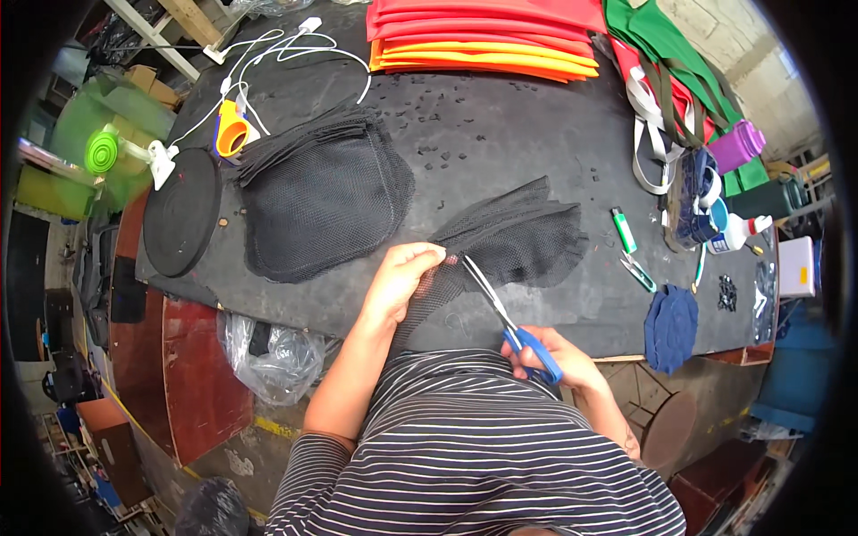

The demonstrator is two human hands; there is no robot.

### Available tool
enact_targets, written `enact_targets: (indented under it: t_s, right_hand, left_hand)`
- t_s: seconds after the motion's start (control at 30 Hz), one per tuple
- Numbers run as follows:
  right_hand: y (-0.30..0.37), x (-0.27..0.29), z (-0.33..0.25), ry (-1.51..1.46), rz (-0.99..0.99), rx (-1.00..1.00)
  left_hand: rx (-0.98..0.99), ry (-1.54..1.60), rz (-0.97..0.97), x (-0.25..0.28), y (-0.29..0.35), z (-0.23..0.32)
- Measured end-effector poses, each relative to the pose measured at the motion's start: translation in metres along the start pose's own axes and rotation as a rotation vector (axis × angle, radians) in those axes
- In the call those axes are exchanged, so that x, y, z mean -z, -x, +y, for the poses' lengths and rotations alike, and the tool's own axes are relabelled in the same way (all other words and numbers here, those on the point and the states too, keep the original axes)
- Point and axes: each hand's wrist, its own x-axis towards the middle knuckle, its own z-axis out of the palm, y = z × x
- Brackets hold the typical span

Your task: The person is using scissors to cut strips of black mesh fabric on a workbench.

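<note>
My left hand (407,271) pinches the edge of a black mesh fabric piece (518,241), which spreads over the dark table to the right of the hand and hangs down toward my lap. In my right hand (554,359) is a pair of scissors (505,317) with blue handles. Its blades point up and left, their tips beside the mesh just right of my left fingers. Whether the tips touch the fabric I cannot tell. A stack of black mesh pieces (322,205) lies farther left, with small black scraps (435,159) scattered beyond it.
Folded red and orange fabric (483,40) is stacked at the back. A black webbing roll (181,213) and tape dispenser (234,134) sit left. To the right lie a green lighter (623,230), thread snips (637,271), dark blue fabric (672,329) and a spray bottle (740,232).
</note>
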Motion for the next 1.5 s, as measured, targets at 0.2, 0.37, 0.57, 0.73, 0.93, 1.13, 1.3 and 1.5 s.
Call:
enact_targets:
  t_s: [0.2, 0.37, 0.57, 0.73, 0.93, 1.13, 1.3, 1.5]
  right_hand:
    - [-0.013, -0.003, -0.005, 0.011, 0.014, -0.002]
    - [-0.023, -0.002, -0.005, -0.003, 0.033, 0.002]
    - [-0.027, -0.004, -0.007, -0.024, 0.039, 0.002]
    - [-0.029, -0.003, -0.006, -0.034, 0.029, 0.020]
    - [-0.032, -0.007, -0.002, 0.026, 0.130, 0.001]
    - [-0.030, -0.008, -0.004, 0.104, 0.176, -0.023]
    - [-0.030, -0.008, -0.012, 0.038, 0.246, 0.211]
    - [-0.049, -0.016, -0.054, 0.127, 0.446, 0.497]
  left_hand:
    - [0.047, -0.013, -0.043, 0.000, 0.000, 0.004]
    - [0.065, -0.003, -0.059, 0.003, 0.000, 0.005]
    - [0.067, -0.009, -0.096, 0.002, 0.001, 0.008]
    - [0.076, 0.031, -0.092, 0.001, 0.002, 0.009]
    - [0.058, 0.038, -0.093, -0.001, 0.003, 0.008]
    - [0.004, -0.018, -0.099, 0.001, 0.007, 0.009]
    - [-0.041, -0.105, -0.066, -0.010, 0.014, 0.016]
    - [-0.196, -0.074, -0.226, -0.049, 0.020, 0.016]
